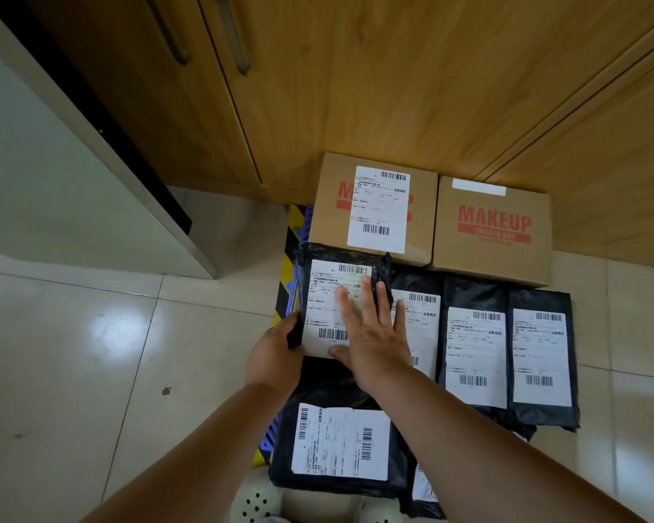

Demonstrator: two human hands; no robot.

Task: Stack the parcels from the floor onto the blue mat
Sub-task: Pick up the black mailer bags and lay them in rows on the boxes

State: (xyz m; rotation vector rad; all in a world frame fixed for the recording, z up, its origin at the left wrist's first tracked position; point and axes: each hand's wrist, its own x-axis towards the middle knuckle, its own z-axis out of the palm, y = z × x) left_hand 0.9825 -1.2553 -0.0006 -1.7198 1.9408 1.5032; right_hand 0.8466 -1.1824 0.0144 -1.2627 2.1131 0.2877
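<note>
My left hand [276,352] holds the near left edge of a black bag parcel [337,307] on the blue mat [293,292], my right hand [374,334] lies flat and open on top, and two brown boxes [491,235] sit just behind.

1. The parcel [340,296] under my hands is wrapped in black plastic film, creased and slightly shiny, with a matt white paper label.
2. The two boxes [491,232] behind are matt brown cardboard printed in red.
3. The floor tiles [91,334] are smooth and glossy.
4. The cabinet doors [355,88] look like satin wood grain with brushed metal handles [235,35].
</note>
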